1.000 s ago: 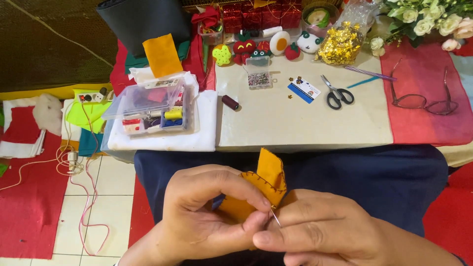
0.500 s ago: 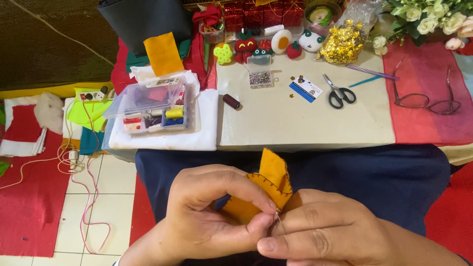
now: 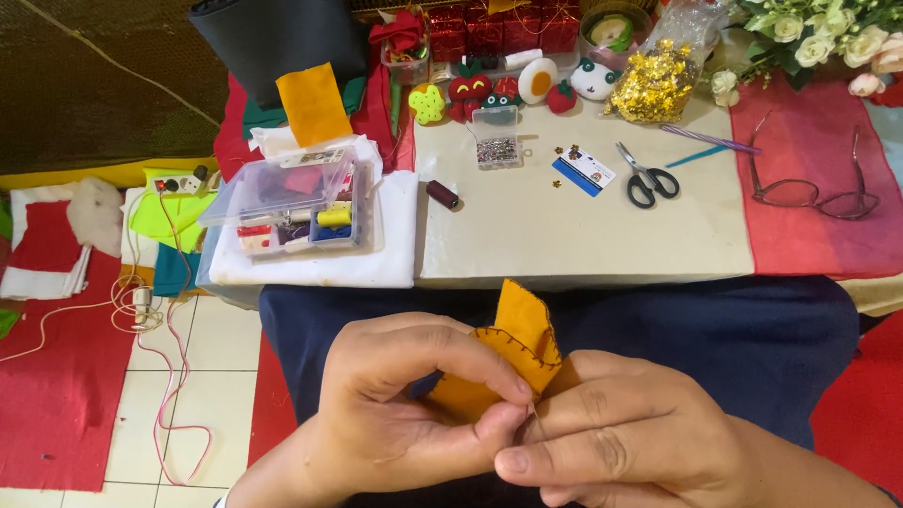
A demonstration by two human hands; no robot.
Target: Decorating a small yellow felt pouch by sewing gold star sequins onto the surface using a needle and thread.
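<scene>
Felt (image 3: 515, 350) is light and soft; my left hand (image 3: 404, 423) and right hand (image 3: 611, 442) pinch its stitched edge over my lap.

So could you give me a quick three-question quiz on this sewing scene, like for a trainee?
1. True or false: the scissors lie on the red cloth.
2. What do both hands pinch? A) orange felt piece B) dark thread spool C) glasses
3. Which hand, left hand or right hand, is nearer the clear plastic box?

Key: 1 false, they lie on the beige board; 2 A; 3 left.
</scene>
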